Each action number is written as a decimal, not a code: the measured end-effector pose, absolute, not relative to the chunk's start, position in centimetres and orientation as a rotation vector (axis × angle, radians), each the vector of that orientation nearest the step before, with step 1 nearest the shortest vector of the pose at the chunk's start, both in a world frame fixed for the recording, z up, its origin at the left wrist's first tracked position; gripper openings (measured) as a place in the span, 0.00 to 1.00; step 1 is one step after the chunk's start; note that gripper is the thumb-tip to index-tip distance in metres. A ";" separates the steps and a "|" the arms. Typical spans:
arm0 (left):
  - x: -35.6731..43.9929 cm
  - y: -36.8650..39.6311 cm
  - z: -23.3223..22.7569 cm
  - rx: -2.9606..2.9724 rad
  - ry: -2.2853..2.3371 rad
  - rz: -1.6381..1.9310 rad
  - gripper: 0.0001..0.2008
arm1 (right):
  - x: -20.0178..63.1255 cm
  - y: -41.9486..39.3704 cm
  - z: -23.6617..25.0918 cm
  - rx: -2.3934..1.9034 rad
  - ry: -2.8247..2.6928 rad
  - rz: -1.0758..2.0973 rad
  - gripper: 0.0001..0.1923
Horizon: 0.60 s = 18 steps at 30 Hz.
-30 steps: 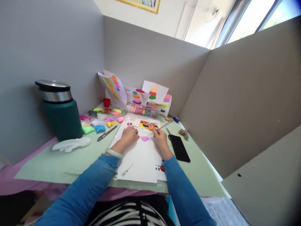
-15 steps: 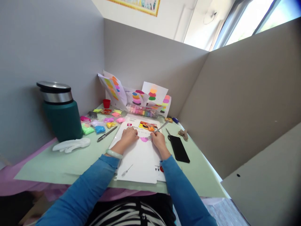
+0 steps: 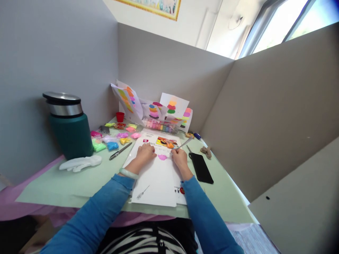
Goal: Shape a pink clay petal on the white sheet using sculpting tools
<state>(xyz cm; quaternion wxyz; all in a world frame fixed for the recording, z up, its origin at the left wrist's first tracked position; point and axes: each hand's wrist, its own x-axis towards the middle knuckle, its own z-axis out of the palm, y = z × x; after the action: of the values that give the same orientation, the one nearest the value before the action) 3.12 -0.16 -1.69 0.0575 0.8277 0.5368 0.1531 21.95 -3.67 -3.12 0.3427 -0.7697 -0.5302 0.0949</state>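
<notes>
A pale green desk [image 3: 66, 187] fills the grey-walled booth, and a dark green flask [image 3: 69, 127] with a steel lid stands at its left edge, a white glove [image 3: 80, 163] lying just in front of it. A white sheet of paper [image 3: 156, 183] lies in the middle of the desk, with a black phone [image 3: 201, 167] flat just to its right. Sheets with coloured blobs [image 3: 156, 107] lean against the back wall, and small lumps of coloured clay [image 3: 113, 135] lie scattered near a pen [image 3: 120, 150]. The left hand [image 3: 145, 152] rests curled on the paper, holding nothing that shows. The right hand [image 3: 179, 157] is closed around a metal fork [image 3: 178, 148], its tines touching a flat pink piece of clay [image 3: 162, 157] that lies on the paper between both hands.
</notes>
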 end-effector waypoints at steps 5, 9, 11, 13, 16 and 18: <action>3.1 -0.2 -1.8 2.507 1.624 0.476 0.14 | 21.5 -3.8 -3.1 -2.010 -1.424 0.271 0.15; 3.1 -0.3 -1.6 2.512 1.632 0.467 0.14 | 22.0 -3.7 -3.2 -2.076 -1.389 0.199 0.15; 3.1 -0.4 -1.6 2.509 1.634 0.457 0.14 | 22.3 -3.7 -3.2 -2.071 -1.374 0.180 0.16; 3.1 -0.3 -1.6 2.507 1.634 0.456 0.14 | 22.2 -3.7 -3.2 -2.020 -1.382 0.198 0.16; 3.1 -0.3 -1.6 2.510 1.632 0.467 0.14 | 21.6 -3.7 -3.2 -1.943 -1.424 0.263 0.17; 3.1 -0.3 -1.7 2.509 1.638 0.468 0.14 | 21.2 -3.7 -3.3 -1.930 -1.461 0.276 0.16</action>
<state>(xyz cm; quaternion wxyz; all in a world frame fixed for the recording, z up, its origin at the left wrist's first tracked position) 3.13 -0.26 -1.70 0.0545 0.8260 0.5395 0.1539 21.17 -3.68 -3.32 0.3456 -0.7433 -0.5628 0.1062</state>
